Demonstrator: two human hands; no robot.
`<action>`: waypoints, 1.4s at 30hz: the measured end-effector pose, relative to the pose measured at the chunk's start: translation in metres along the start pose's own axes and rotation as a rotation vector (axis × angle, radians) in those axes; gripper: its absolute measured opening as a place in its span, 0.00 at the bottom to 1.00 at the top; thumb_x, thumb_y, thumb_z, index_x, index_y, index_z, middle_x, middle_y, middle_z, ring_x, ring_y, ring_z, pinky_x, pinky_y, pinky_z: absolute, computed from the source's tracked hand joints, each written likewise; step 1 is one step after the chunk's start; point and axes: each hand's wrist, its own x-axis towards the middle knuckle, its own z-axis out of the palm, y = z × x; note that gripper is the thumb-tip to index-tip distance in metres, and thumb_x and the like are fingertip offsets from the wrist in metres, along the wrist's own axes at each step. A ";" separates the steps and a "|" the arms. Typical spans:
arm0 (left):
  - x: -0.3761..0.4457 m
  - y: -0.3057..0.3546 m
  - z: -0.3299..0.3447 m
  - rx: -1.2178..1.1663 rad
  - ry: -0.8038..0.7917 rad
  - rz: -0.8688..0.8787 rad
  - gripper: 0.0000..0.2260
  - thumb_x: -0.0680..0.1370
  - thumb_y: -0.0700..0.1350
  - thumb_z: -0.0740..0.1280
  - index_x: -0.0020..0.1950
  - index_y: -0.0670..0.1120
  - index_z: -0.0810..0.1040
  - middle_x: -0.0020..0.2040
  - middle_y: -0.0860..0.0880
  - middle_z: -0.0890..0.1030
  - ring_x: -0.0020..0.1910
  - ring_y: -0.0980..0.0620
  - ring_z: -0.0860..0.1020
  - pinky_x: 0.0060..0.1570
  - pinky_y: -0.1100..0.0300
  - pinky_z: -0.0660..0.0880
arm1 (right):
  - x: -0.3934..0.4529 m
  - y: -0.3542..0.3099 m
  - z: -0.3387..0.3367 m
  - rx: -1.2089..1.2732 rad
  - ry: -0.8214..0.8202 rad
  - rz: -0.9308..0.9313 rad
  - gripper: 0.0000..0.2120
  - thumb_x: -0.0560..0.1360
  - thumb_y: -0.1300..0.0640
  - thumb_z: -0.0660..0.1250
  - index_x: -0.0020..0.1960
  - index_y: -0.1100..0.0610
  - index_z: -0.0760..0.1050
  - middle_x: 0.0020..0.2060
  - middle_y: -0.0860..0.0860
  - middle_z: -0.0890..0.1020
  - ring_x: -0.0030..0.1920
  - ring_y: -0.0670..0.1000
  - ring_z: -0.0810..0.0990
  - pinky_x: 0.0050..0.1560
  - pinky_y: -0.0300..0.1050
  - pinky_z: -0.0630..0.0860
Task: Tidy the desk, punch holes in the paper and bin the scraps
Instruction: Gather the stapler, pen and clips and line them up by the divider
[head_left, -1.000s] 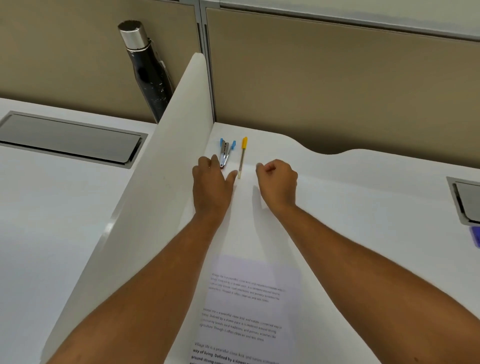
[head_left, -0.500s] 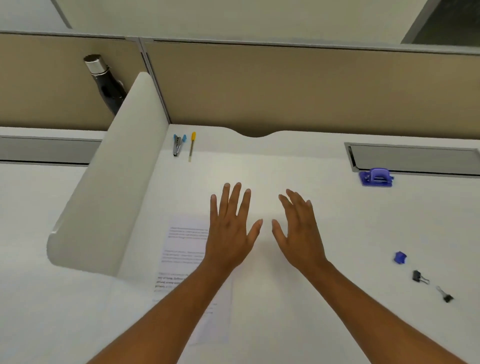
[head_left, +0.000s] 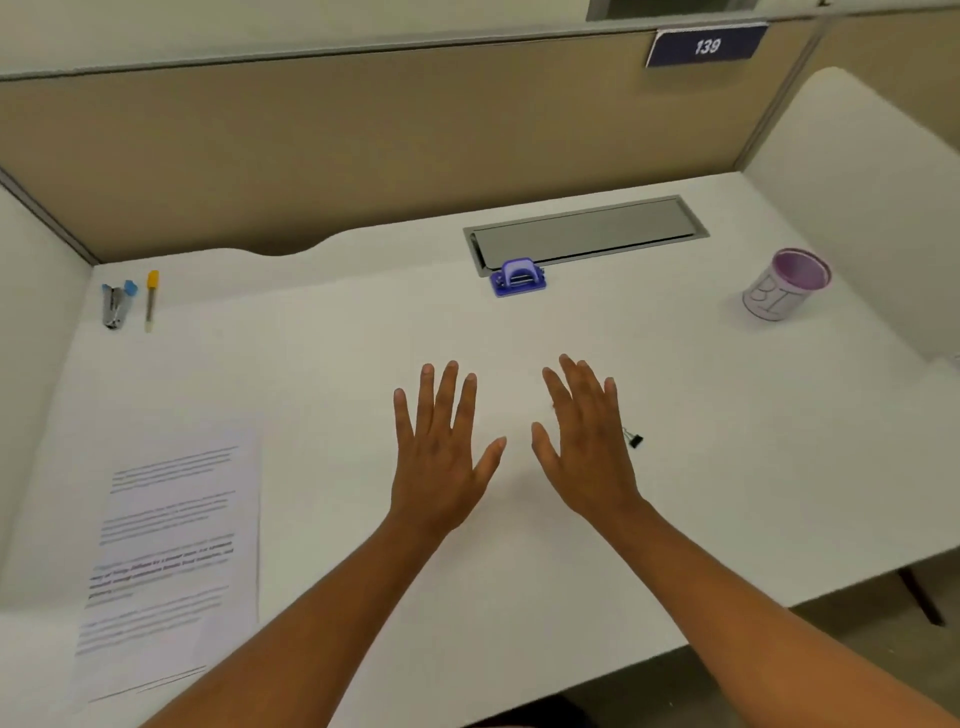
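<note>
A printed sheet of paper (head_left: 171, 551) lies flat at the desk's near left. The purple hole punch (head_left: 518, 278) stands at the back middle, beside a metal cable tray lid. A small cup (head_left: 784, 285) with a purple inside, marked with letters, stands at the back right. My left hand (head_left: 441, 447) and my right hand (head_left: 587, 441) hover side by side over the desk's middle, fingers straight and spread, holding nothing. A black binder clip (head_left: 634, 439) peeks out just right of my right hand.
A blue-handled stapler (head_left: 117, 305) and a yellow-capped pen (head_left: 150, 300) lie side by side at the back left corner. The metal cable tray lid (head_left: 587, 231) is set into the desk at the back. White dividers wall both sides; the desk's front edge drops off at right.
My hands left the stapler and pen at the back left, opened out and came to the desk's middle. The view swung right, bringing the cup into sight.
</note>
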 end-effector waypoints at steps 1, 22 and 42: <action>0.002 0.011 0.005 0.001 -0.004 0.016 0.37 0.84 0.67 0.50 0.87 0.46 0.53 0.87 0.43 0.49 0.86 0.39 0.46 0.80 0.30 0.49 | -0.006 0.012 -0.004 -0.002 -0.005 0.022 0.33 0.82 0.48 0.66 0.83 0.56 0.60 0.83 0.56 0.59 0.83 0.59 0.57 0.81 0.66 0.55; 0.034 0.098 0.061 -0.902 -0.151 -0.540 0.12 0.85 0.51 0.67 0.65 0.49 0.83 0.57 0.48 0.82 0.53 0.52 0.82 0.58 0.53 0.81 | -0.037 0.128 0.017 0.382 -0.038 0.508 0.16 0.77 0.61 0.74 0.64 0.58 0.78 0.52 0.52 0.84 0.54 0.55 0.80 0.60 0.55 0.78; 0.042 0.071 0.065 -2.240 -0.423 -1.043 0.38 0.83 0.68 0.59 0.73 0.35 0.76 0.70 0.34 0.80 0.69 0.37 0.81 0.67 0.44 0.79 | -0.013 0.082 0.017 0.451 0.080 0.289 0.10 0.79 0.58 0.73 0.59 0.52 0.80 0.53 0.44 0.81 0.52 0.46 0.78 0.52 0.40 0.76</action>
